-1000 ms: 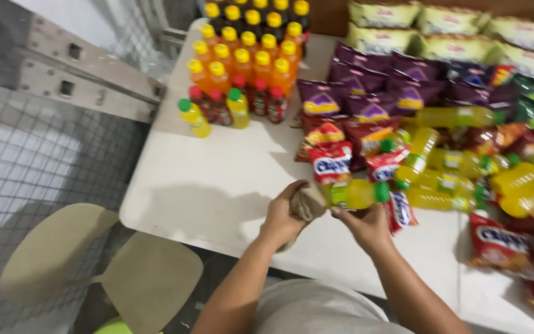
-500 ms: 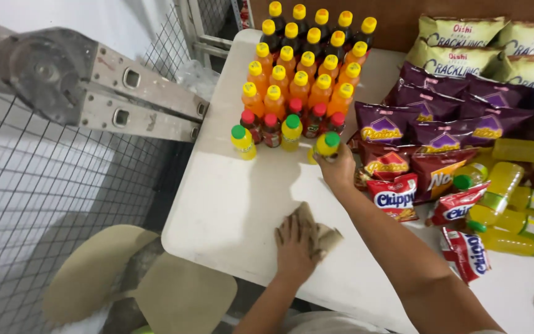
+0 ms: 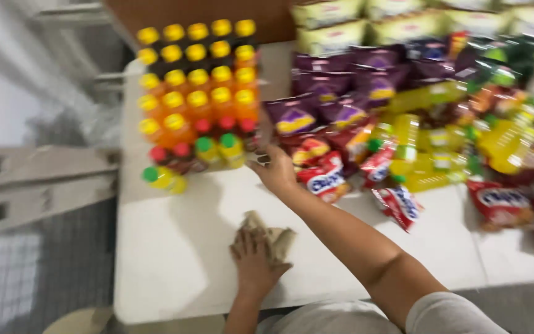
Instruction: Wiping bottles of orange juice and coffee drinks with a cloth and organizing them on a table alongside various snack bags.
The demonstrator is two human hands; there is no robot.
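Pressing a crumpled brown cloth (image 3: 270, 238) flat, the left hand (image 3: 253, 263) lies open while the right hand (image 3: 274, 170), loosely curled and empty, reaches beside the green-capped bottle (image 3: 231, 148).

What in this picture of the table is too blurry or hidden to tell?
- Head view: motion blur smears everything, so the chip bags are shapes and colours only.
- Whether the right hand touches the bottles: blurred, cannot tell.
- The cloth: mostly covered by the left hand.
- Top bags: cut off by the upper edge.
- Table right end: beyond the frame.
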